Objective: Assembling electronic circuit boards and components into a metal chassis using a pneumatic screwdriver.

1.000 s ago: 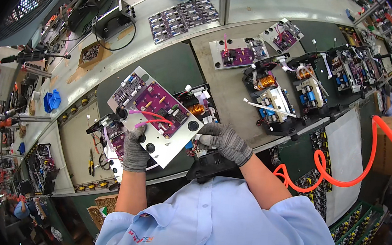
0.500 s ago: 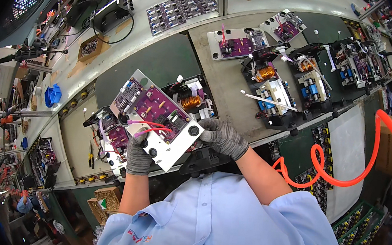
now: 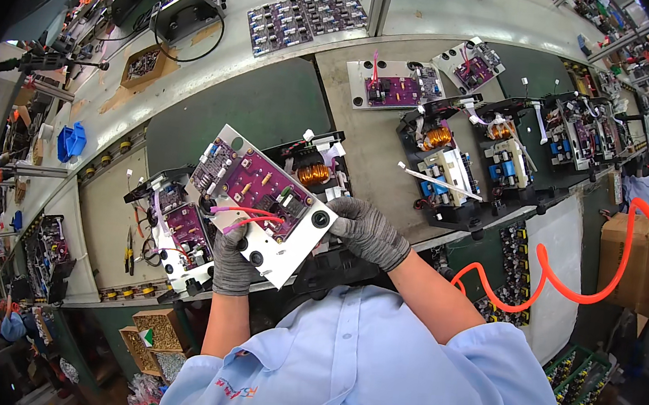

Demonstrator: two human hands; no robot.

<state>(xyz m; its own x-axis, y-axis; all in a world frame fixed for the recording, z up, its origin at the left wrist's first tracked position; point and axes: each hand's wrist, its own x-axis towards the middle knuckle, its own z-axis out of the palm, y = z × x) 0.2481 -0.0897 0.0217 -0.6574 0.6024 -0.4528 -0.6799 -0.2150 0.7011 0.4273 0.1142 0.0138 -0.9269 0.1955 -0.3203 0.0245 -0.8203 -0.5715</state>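
Observation:
Both my hands, in grey knit gloves, hold up a white metal plate (image 3: 279,259) that carries a purple circuit board (image 3: 251,181). Red and pink wires (image 3: 255,220) loop over the board. At the plate's lower left edge my left hand (image 3: 232,264) is closed on it, near the wires. My right hand (image 3: 369,231) grips its right corner beside a round black grommet. Behind the plate stands a black chassis with a copper coil (image 3: 313,174), partly hidden by it. Left of my left hand sits another unit with a purple board (image 3: 186,223).
Several black units with copper coils and blue parts (image 3: 440,167) line the bench at right. Another plated purple board (image 3: 396,85) lies behind them. Pliers (image 3: 129,252) rest at left. A coiled orange air hose (image 3: 545,281) hangs at right. Boxes of screws (image 3: 161,329) stand below the bench.
The view has shifted slightly. Both hands keep their hold on the plate, which sits at nearly the same angle. Nothing was taken or let go.

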